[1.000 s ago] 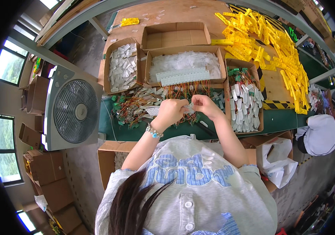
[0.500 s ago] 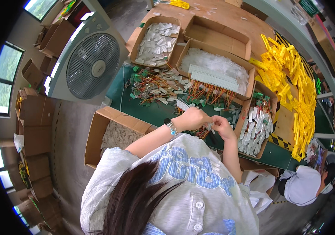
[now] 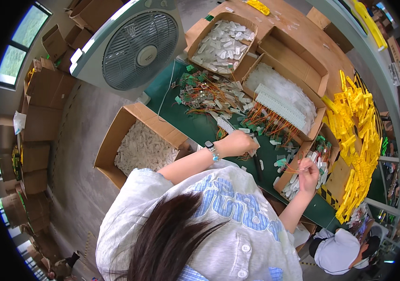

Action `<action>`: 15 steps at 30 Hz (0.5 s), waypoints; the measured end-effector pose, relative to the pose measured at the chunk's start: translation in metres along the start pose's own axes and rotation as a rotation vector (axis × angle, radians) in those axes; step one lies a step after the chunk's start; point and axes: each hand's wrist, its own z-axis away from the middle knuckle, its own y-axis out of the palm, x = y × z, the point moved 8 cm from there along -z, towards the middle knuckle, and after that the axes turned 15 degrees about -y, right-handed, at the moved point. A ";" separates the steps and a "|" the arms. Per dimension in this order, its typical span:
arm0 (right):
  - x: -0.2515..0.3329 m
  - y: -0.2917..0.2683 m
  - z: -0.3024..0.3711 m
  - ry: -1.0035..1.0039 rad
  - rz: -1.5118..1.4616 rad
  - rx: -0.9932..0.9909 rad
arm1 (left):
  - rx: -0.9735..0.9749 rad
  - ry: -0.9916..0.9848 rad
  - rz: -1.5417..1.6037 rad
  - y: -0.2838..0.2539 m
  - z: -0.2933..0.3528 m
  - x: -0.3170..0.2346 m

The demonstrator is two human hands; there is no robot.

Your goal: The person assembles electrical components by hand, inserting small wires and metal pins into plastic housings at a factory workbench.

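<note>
My left hand is low over the green tabletop, its fingers closed near a black stick-like tool. What its fingertips hold is too small to make out. My right hand is raised over the narrow cardboard box of white wired pieces on the right. Thin orange wires run from its pinched fingers toward a small green circuit board. Beyond my hands, a pale slotted strip has many orange wires hanging from it. A tangle of wired boards lies to its left.
Cardboard boxes hold white plastic pieces and clear pieces; another box of pale pieces is at left. A fan stands far left. Yellow plastic parts pile up at right. A person in white is at lower right.
My hands were together over the table; they are now apart. My right hand has moved right over the box of white wired pieces, with wires in its fingers. The view has shifted too.
</note>
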 end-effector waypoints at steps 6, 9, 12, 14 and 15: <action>0.017 0.044 -0.047 -0.013 0.509 -0.134 | 0.004 -0.027 -0.104 0.008 0.009 0.010; -0.005 0.088 -0.066 -0.050 0.384 -0.096 | 0.005 -0.021 -0.108 0.006 0.008 0.008; -0.019 0.121 -0.088 -0.053 0.114 -0.106 | 0.025 0.001 -0.125 0.006 0.009 -0.001; -0.039 0.136 -0.104 0.007 0.017 -0.126 | 0.043 0.020 -0.127 0.008 0.011 -0.003; -0.053 0.144 -0.112 0.040 -0.010 -0.111 | 0.063 0.014 -0.135 0.010 0.011 -0.004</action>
